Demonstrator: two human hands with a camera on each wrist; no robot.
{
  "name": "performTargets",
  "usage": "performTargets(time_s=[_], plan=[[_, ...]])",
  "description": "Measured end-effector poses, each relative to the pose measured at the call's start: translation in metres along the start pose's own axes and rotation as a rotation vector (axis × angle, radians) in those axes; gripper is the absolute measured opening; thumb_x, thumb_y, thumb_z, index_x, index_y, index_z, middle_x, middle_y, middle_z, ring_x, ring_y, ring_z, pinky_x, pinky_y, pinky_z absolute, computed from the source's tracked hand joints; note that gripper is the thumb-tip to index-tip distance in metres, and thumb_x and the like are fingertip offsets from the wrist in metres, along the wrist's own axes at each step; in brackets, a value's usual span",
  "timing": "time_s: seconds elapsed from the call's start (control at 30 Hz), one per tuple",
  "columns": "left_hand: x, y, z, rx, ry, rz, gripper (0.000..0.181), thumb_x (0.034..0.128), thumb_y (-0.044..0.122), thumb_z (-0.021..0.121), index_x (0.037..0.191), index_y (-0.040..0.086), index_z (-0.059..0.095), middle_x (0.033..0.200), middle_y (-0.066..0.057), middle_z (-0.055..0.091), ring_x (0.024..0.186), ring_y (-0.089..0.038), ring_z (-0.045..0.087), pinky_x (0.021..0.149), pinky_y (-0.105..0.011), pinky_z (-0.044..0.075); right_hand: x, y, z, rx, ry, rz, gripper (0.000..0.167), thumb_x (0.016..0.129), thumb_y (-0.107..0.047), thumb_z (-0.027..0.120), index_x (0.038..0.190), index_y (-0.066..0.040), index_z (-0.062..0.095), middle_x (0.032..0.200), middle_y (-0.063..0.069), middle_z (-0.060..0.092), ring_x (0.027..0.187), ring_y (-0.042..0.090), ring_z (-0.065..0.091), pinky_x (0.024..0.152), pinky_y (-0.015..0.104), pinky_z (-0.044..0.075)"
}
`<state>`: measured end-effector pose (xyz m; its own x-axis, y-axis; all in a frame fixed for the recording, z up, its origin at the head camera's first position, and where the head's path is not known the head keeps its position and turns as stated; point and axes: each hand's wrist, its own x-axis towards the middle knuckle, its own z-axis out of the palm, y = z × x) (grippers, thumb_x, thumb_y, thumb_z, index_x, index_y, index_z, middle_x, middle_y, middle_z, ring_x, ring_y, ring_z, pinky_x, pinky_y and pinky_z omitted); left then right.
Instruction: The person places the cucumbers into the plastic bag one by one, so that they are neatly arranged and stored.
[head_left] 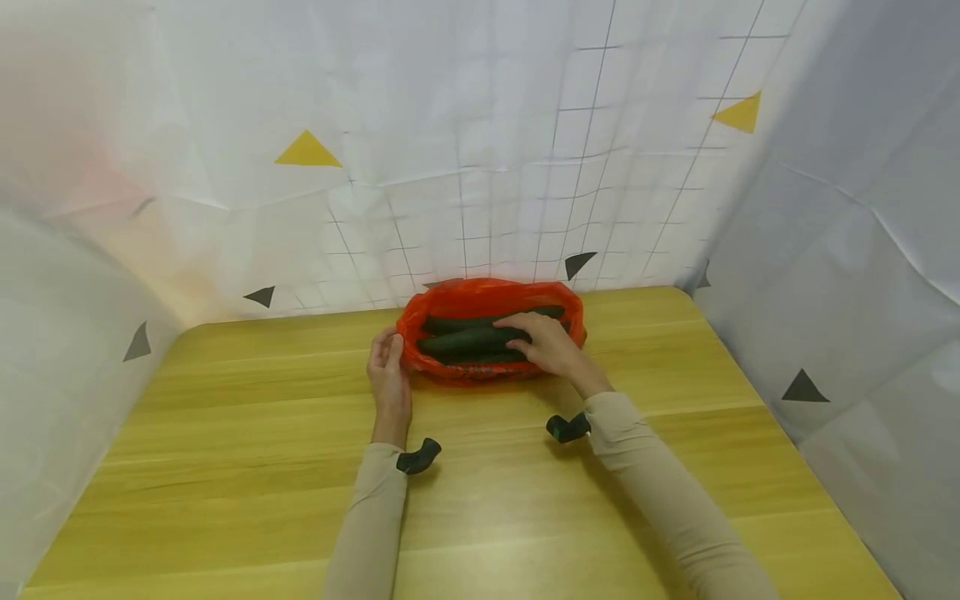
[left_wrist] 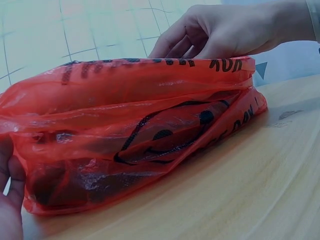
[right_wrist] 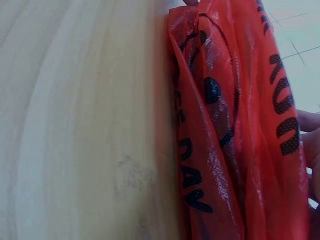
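Note:
A red plastic bag [head_left: 491,293] with a rolled-open mouth lies near the back of the table, several long dark green cucumbers inside it. My left hand [head_left: 388,379] holds the bag's left end, thumb and fingers at the rim. Over the rim from the right reaches my right hand [head_left: 549,344], its thumb and fingers around the front cucumber [head_left: 468,342]. Black printing and a smiling face mark the bag's side [left_wrist: 95,120] in the left wrist view. There, the bag wall hides the right fingertips [left_wrist: 165,47] partly. The right wrist view shows mostly bag [right_wrist: 250,125].
Underneath is a light wooden table [head_left: 247,450]. White sheeting [head_left: 420,92] with grid lines and yellow and black triangles rises behind it, close to the bag. More sheeting stands along both sides. Small black devices [head_left: 418,457] sit at both wrists.

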<state>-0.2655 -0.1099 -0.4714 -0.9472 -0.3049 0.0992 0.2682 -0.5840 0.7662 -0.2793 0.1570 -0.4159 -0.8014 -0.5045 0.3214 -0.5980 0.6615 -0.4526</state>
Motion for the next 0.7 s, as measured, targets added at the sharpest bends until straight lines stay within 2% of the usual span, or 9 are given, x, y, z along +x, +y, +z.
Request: performTargets(time_s=[0.37, 0.7], plan=[[0.0006, -0.0002, 0.0010, 0.004, -0.015, 0.019, 0.029, 0.0890, 0.020, 0.065, 0.113, 0.006, 0.058, 0.106, -0.002, 0.059, 0.102, -0.015, 0.056, 0.089, -0.021, 0.049, -0.0023, 0.0029, 0.0055, -0.026, -0.012, 0.019, 0.039, 0.086, -0.015, 0.069, 0.125, -0.016, 0.061, 0.122, 0.004, 0.064, 0.112, 0.023, 0.058, 0.092, 0.041, 0.049], [-0.0006, -0.0002, 0.0013, 0.015, -0.005, 0.020, 0.024, 0.0894, 0.020, 0.065, 0.110, 0.009, 0.060, 0.106, -0.002, 0.059, 0.100, -0.016, 0.056, 0.086, -0.020, 0.050, -0.0063, 0.0078, 0.0097, 0.038, -0.034, 0.071, 0.038, 0.089, -0.019, 0.066, 0.126, -0.019, 0.059, 0.127, 0.003, 0.060, 0.116, 0.024, 0.054, 0.099, 0.044, 0.044]])
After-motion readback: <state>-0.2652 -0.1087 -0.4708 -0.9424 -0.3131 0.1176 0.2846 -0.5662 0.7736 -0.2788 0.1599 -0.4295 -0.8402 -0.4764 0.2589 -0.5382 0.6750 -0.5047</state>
